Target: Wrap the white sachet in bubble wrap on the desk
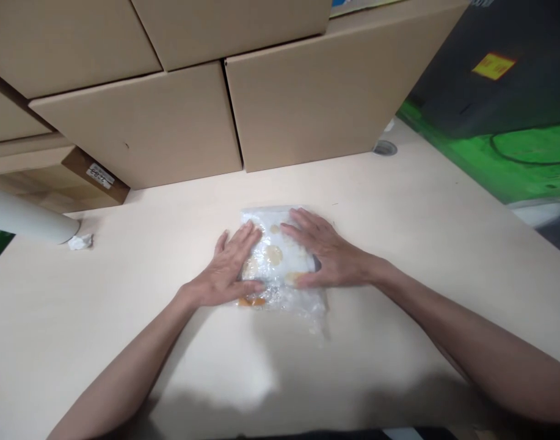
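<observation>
A clear plastic bag (280, 260) with white and pale orange contents lies flat on the beige table (399, 232), near its middle. My left hand (229, 266) rests flat on the bag's left side, fingers stretched out, thumb along the lower edge. My right hand (325, 250) lies flat on the bag's right side, fingers spread towards the top left. Both hands press on the bag and grip nothing. The bag's lower right corner sticks out below my right hand.
Large cardboard boxes (307, 98) stand stacked along the back of the table. A smaller labelled box (55, 180), a white cylinder (27, 220) and a crumpled white scrap (80, 242) sit at the left. A green floor (518, 159) lies beyond the right edge.
</observation>
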`<state>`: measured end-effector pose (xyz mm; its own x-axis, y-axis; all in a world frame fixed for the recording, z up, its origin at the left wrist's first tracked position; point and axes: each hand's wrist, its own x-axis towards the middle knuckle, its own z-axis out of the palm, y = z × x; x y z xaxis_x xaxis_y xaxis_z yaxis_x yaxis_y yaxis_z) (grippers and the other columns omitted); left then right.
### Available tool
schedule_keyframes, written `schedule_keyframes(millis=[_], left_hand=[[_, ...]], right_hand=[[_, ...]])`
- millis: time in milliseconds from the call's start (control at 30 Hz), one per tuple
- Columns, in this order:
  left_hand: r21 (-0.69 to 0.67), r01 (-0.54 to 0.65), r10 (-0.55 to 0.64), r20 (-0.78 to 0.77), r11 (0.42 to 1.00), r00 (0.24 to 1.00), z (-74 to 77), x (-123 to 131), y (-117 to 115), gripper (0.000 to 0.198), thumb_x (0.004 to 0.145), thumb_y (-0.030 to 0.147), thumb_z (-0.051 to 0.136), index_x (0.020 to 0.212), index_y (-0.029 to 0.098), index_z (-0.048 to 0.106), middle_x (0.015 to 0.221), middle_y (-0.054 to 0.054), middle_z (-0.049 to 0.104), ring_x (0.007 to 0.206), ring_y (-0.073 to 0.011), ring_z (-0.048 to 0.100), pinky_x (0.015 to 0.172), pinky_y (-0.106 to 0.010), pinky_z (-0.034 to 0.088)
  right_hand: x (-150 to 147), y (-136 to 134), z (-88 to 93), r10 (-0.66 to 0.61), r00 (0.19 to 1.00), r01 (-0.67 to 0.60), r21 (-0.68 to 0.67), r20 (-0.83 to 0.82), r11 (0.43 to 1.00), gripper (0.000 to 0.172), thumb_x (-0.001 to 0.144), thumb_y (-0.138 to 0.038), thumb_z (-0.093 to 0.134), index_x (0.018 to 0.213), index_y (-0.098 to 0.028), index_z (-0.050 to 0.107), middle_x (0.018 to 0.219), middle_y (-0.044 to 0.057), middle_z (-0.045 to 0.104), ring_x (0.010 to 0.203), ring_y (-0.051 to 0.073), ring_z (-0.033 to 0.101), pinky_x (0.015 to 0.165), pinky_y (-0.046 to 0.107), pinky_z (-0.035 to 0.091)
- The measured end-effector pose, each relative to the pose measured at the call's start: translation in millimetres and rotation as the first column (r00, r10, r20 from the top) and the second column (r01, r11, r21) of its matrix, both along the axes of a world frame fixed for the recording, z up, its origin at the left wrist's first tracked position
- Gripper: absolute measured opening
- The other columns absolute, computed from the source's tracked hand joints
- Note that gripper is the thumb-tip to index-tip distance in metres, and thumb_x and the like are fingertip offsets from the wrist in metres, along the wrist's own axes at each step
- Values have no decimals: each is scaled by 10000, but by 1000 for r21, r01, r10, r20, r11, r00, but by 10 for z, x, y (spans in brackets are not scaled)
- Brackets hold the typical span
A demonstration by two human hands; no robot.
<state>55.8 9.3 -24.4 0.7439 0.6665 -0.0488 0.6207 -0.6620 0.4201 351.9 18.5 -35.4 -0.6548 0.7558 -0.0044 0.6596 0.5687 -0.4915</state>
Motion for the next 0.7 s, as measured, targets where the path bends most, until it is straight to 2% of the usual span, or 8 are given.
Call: schedule_keyframes(millis=[100,200,300,367,467,567,700], left_hand=[[-53,10,-9,9,999,1000,39,-33,32,1037,897,697,480,1538,343,-255,1669,-96,-97,1540,-345,-14,1218,-619,-6],[19,-34,34,-17,999,999,8,-38,53,1163,771,786,572,1585,319,-116,1660,-125,-120,1527,-398,-44,1197,-653,-36],[103,-50,52,-16,993,999,-31,-36,80,1206,702,832,596,1598,288,1,1668,-152,-46,1524,-420,-1,1186,-659,-66],[125,-36,37,0,992,999,-47,-36,99,1221,693,844,593,1596,284,-9,1669,-162,39,1525,-405,81,1196,-637,-67],[137,-44,44,0,990,999,-66,-26,116,1280,685,854,587,1589,259,-95,1662,-182,90,1520,-391,145,1204,-612,-68],[142,-66,70,-19,988,997,-87,3,114,1307,692,855,580,1582,229,-143,1659,-198,84,1521,-392,135,1204,-603,-64],[125,-111,117,-36,986,992,-94,48,113,1291,698,852,576,1593,208,-96,1656,-210,88,1524,-402,104,1198,-615,-43]], right_hand=[[63,49,24,57,998,-57,-43,-4,997,1164,663,-847,623,1594,-390,95,1692,12,-18,1518,442,-33,1207,635,74],[92,67,12,71,997,-71,-41,0,997,1174,658,-850,624,1596,-378,99,1691,21,-44,1516,443,-48,1202,642,55],[81,62,-8,61,998,-61,-36,12,997,1157,680,-832,626,1598,-365,99,1690,33,-52,1518,434,-53,1200,639,44],[68,61,-20,57,998,-57,-34,14,998,1154,684,-824,632,1598,-361,101,1690,33,-46,1521,425,-49,1203,628,48],[56,70,-34,49,999,-48,-15,7,999,1129,699,-812,630,1597,-348,126,1690,36,-38,1524,413,-40,1208,613,56],[50,85,-47,42,999,-42,6,-2,999,1096,718,-810,612,1594,-332,161,1690,52,-21,1526,410,-28,1206,614,57],[22,105,-65,22,1000,-22,27,0,999,1100,701,-830,602,1588,-327,190,1689,79,19,1530,398,0,1202,614,78]])
